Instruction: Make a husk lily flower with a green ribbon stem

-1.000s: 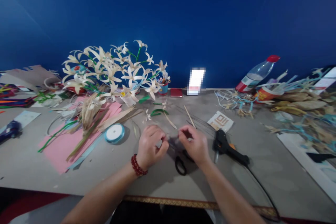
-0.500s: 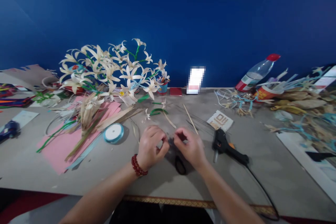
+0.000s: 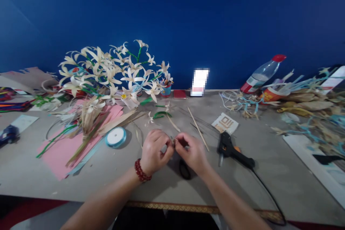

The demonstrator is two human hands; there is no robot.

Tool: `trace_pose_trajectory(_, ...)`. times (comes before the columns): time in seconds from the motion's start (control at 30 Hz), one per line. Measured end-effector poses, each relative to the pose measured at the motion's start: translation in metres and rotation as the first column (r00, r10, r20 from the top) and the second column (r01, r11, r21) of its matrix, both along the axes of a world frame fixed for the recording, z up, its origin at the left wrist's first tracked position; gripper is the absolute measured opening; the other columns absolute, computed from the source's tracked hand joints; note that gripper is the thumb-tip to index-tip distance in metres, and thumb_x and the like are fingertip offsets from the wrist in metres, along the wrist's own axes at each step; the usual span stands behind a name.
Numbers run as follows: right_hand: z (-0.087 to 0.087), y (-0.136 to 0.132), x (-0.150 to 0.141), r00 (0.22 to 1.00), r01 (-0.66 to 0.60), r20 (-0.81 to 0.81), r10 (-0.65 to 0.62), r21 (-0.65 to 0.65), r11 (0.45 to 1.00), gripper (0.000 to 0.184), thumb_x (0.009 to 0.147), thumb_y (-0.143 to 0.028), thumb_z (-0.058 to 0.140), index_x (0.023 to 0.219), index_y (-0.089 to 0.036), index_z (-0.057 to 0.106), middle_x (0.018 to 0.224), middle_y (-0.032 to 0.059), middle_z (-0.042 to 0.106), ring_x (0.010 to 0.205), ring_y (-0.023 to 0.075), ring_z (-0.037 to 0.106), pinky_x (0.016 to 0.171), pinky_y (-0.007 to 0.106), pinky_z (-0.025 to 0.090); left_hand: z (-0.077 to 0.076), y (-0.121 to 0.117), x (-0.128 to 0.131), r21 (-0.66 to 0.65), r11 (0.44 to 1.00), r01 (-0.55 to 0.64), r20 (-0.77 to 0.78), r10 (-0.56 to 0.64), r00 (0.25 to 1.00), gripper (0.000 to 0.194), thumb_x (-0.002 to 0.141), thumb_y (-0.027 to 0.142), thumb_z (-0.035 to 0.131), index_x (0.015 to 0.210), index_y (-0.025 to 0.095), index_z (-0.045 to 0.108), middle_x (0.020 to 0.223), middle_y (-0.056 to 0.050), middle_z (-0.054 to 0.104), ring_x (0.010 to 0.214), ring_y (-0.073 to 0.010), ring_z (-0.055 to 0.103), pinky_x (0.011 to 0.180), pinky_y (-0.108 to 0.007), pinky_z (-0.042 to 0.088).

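My left hand (image 3: 156,148), with a red bead bracelet (image 3: 142,170) at the wrist, is closed in a pinch. Its fingertips meet those of my right hand (image 3: 192,152), which is pinched too. Between them is a small brownish bit, too small to name. Below the fingers lies a black scissor handle (image 3: 184,169), partly covered by my right hand. A thin pale stick (image 3: 198,128) and dark wires rest just beyond the right hand. Past the fingertips are a pale husk strip (image 3: 173,122) and a green-stemmed small flower (image 3: 161,114).
To the right lies a black glue gun (image 3: 234,151) with its cord trailing to the table's front edge. A blue ribbon spool (image 3: 115,137) and pink paper (image 3: 55,154) lie left. Husk flowers (image 3: 107,73) stand behind; a bottle (image 3: 261,75) leans at the back right.
My right hand has shifted slightly left, so its fingertips now meet the left hand's. The gap between them has closed; the left hand has barely moved.
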State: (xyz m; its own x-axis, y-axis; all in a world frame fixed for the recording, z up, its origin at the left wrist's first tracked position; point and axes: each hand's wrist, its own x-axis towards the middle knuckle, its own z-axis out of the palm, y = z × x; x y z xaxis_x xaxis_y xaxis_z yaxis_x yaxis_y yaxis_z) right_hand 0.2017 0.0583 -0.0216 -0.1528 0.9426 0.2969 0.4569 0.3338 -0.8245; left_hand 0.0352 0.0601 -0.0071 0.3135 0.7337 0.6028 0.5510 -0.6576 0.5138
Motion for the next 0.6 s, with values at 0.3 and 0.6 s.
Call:
trace_pose_trajectory(0.3,0.004,-0.002,0.002,1.000,-0.020,-0.013,0.021,0.031,0.999,0.007,0.087,-0.024,0.056,0.092,-0.021,0.060,0.076,0.0011,0.069,0.066,0.0153,0.066,0.062,0.023,0.051,-0.001,0.002,-0.002,-0.005,1.000,-0.007,-0.007,0.007,1.000,0.014,0.081,0.012,0.052,0.071,0.021,0.049,0.067,-0.002,0.055,0.071,-0.0199,0.054,0.081,-0.039,0.048)
trace_pose_trajectory(0.6,0.002,0.006,0.016,0.986,0.121,0.097,-0.133,0.113,0.986,0.010,0.088,-0.023,0.054,0.083,-0.021,0.062,0.069,-0.0004,0.068,0.060,0.0151,0.063,0.059,0.024,0.047,-0.003,0.001,-0.001,-0.009,1.000,-0.026,-0.001,0.026,1.000,0.014,0.079,0.012,0.051,0.069,0.022,0.050,0.066,-0.002,0.055,0.070,-0.0197,0.053,0.079,-0.039,0.048)
